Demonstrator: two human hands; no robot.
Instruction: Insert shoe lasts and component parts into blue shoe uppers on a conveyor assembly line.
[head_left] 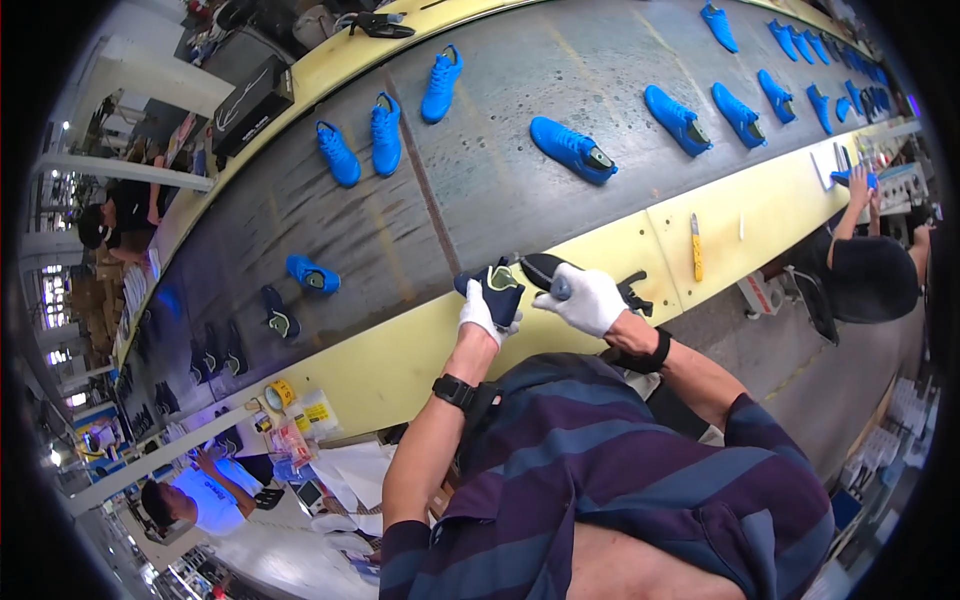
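My left hand (484,314), in a white glove, is closed round a dark navy shoe (503,284) with a light green lining. The shoe's opening faces up, over the near rim of the conveyor. To the right, my gloved right hand (592,302) is wrapped round a grey-blue rounded handle (562,288). The tool's working end is hidden, so its kind does not show. Just beyond this hand a long black item (541,267) sits on the yellow ledge; whether they touch is unclear. A black strap-like thing (636,293) lies at the hand's right.
Bright blue shoes (572,150) stand along the grey conveyor belt (480,190), with dark shoes (280,312) at left. A yellow utility knife (696,248) rests on the yellow ledge (600,245). Yellow tape (279,394) is at lower left. Other people work at both sides.
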